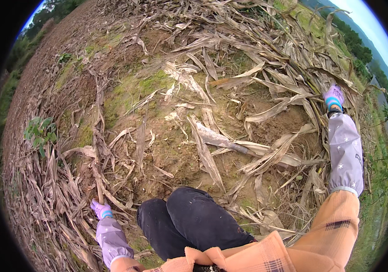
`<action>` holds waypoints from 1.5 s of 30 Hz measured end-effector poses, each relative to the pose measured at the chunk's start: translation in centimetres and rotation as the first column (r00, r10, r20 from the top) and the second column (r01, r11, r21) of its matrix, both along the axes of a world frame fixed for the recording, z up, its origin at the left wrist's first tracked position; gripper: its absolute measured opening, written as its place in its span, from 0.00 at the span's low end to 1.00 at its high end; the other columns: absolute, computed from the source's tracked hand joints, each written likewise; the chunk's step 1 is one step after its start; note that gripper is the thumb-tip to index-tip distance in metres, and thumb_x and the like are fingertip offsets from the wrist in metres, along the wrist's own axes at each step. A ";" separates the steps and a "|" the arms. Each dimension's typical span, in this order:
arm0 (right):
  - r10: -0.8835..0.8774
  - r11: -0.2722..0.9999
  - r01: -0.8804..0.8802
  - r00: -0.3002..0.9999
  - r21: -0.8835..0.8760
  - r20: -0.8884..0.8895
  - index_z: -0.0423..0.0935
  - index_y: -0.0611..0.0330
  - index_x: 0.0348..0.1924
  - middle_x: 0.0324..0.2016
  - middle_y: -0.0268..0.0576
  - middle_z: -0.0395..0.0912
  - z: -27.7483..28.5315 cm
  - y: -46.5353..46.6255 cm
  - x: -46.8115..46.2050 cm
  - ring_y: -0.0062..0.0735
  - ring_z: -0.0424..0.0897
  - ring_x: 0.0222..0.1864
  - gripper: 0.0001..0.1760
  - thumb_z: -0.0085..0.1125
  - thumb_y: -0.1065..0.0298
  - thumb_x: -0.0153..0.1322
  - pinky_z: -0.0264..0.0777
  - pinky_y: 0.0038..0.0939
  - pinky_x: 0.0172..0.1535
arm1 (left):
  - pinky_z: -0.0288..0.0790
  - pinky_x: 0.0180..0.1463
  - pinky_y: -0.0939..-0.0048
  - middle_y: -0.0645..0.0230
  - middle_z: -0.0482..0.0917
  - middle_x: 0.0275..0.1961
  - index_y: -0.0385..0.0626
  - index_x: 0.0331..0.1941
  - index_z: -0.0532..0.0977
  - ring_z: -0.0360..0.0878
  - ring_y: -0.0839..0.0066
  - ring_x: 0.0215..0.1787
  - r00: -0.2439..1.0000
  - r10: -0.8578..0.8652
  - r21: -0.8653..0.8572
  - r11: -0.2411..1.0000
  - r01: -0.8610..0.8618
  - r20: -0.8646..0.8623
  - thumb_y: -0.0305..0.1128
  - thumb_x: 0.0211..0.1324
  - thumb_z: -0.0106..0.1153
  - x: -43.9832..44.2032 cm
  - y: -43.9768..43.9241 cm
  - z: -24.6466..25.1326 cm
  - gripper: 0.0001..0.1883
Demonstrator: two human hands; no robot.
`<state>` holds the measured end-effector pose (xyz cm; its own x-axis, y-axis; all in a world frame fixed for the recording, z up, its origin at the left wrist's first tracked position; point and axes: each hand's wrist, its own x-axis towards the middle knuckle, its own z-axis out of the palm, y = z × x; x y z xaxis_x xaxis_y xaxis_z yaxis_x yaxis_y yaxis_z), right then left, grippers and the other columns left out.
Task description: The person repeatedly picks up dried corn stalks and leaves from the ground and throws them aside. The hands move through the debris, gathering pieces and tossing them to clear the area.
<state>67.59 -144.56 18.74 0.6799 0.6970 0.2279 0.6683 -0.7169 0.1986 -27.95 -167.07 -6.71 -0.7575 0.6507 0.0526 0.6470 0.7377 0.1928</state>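
My left hand [101,208], in a purple glove with a blue striped cuff, is at the lower end of a dry corn stalk [98,183] on the left; its fingers are too small and partly hidden to tell their grip. Far out to the right, my right hand [334,96], gloved alike, touches a heap of dry corn stalks and leaves [292,64]. Leaves partly cover its fingertips, so its grip cannot be told. Between the hands, a pale, sheathed stalk piece [214,136] lies on the soil among curled dry leaves [206,153].
My bent knees in dark trousers [194,217] are at the bottom centre. More dry stalks [44,190] cover the ground at left, near a green leafy plant [41,132]. Mossy brown soil [166,163] shows in the middle. Green grass [381,163] borders the right side.
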 end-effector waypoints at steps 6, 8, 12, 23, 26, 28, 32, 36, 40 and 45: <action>0.439 0.898 -0.390 0.817 0.203 -0.374 0.71 0.61 0.57 0.46 0.60 0.80 -16.5 1.6 -5.8 0.55 0.80 0.49 0.30 0.62 0.53 0.67 0.73 0.44 0.54 | 0.75 0.55 0.60 0.50 0.83 0.45 0.41 0.46 0.79 0.82 0.53 0.51 0.985 -0.036 -0.463 0.879 0.113 0.171 0.43 0.44 0.66 5.0 6.3 2.6 0.25; 0.598 0.776 -0.571 0.534 0.266 -0.598 0.73 0.61 0.55 0.43 0.55 0.82 -21.4 3.3 -13.3 0.48 0.82 0.44 0.27 0.62 0.54 0.67 0.75 0.41 0.48 | 0.73 0.35 0.67 0.64 0.83 0.30 0.36 0.42 0.79 0.80 0.70 0.29 0.764 -0.209 -0.139 0.921 0.364 0.611 0.41 0.46 0.66 4.6 5.3 4.3 0.22; 0.597 0.629 -0.621 0.003 0.467 -0.802 0.72 0.66 0.56 0.40 0.52 0.82 -21.1 2.6 -31.7 0.38 0.82 0.41 0.29 0.62 0.53 0.69 0.75 0.34 0.47 | 0.67 0.26 0.76 0.72 0.77 0.26 0.43 0.31 0.75 0.73 0.81 0.24 0.267 -0.345 0.276 0.924 0.264 0.900 0.41 0.57 0.61 16.1 8.4 11.3 0.12; 0.113 0.647 -0.656 -0.421 0.389 -0.900 0.83 0.64 0.32 0.21 0.46 0.81 -18.5 -0.6 -50.0 0.32 0.79 0.21 0.22 0.61 0.50 0.70 0.71 0.34 0.25 | 0.66 0.16 0.75 0.70 0.74 0.18 0.43 0.32 0.76 0.72 0.78 0.14 0.213 -0.298 0.084 0.740 0.668 0.931 0.55 0.65 0.50 35.3 12.3 12.4 0.23; 0.351 0.705 -0.589 -0.193 0.394 -0.916 0.81 0.69 0.38 0.28 0.50 0.82 -21.2 -2.0 -46.7 0.38 0.79 0.27 0.25 0.64 0.52 0.64 0.73 0.38 0.33 | 0.72 0.29 0.71 0.68 0.79 0.23 0.41 0.39 0.79 0.78 0.75 0.23 0.044 -0.585 0.240 0.399 0.885 0.810 0.55 0.64 0.52 37.2 12.7 10.5 0.25; 0.033 0.827 -0.526 -0.302 0.196 -0.953 0.78 0.69 0.46 0.40 0.63 0.82 -16.8 -6.1 -46.1 0.57 0.82 0.43 0.28 0.64 0.52 0.63 0.75 0.42 0.48 | 0.73 0.39 0.69 0.67 0.82 0.27 0.40 0.41 0.80 0.78 0.75 0.28 0.081 -0.625 0.202 0.368 0.908 0.776 0.55 0.62 0.55 33.8 10.9 8.0 0.26; 0.570 0.662 -0.580 -0.022 0.475 -0.822 0.75 0.61 0.55 0.42 0.62 0.81 -16.4 -6.6 -34.1 0.56 0.79 0.48 0.28 0.60 0.53 0.66 0.72 0.43 0.52 | 0.70 0.37 0.71 0.68 0.81 0.26 0.37 0.35 0.81 0.73 0.80 0.28 0.231 -0.542 0.131 0.549 0.826 0.808 0.50 0.64 0.57 36.0 12.8 10.2 0.22; 0.813 0.569 -0.480 0.207 0.668 -0.544 0.71 0.67 0.57 0.41 0.63 0.81 -13.7 -4.8 -25.0 0.58 0.81 0.45 0.29 0.61 0.59 0.67 0.74 0.41 0.49 | 0.65 0.31 0.78 0.75 0.78 0.25 0.39 0.36 0.81 0.68 0.87 0.25 0.307 -0.496 0.239 0.763 0.600 0.812 0.42 0.69 0.52 31.6 12.6 8.8 0.18; 0.696 0.689 -0.477 0.645 0.545 -0.316 0.67 0.65 0.63 0.48 0.61 0.80 -8.1 -0.2 -13.3 0.48 0.81 0.48 0.29 0.57 0.60 0.72 0.72 0.37 0.52 | 0.68 0.34 0.75 0.76 0.77 0.25 0.39 0.31 0.78 0.70 0.85 0.28 0.304 -0.630 0.342 0.694 0.633 0.715 0.41 0.69 0.51 31.5 12.4 9.3 0.17; 0.211 0.915 -0.228 0.974 0.332 0.087 0.65 0.58 0.66 0.57 0.61 0.73 -4.3 7.4 5.2 0.57 0.76 0.54 0.33 0.53 0.51 0.73 0.69 0.46 0.57 | 0.72 0.41 0.59 0.57 0.81 0.29 0.43 0.35 0.79 0.81 0.60 0.33 0.380 -0.709 0.384 0.665 0.641 0.593 0.50 0.65 0.49 32.6 12.7 11.2 0.21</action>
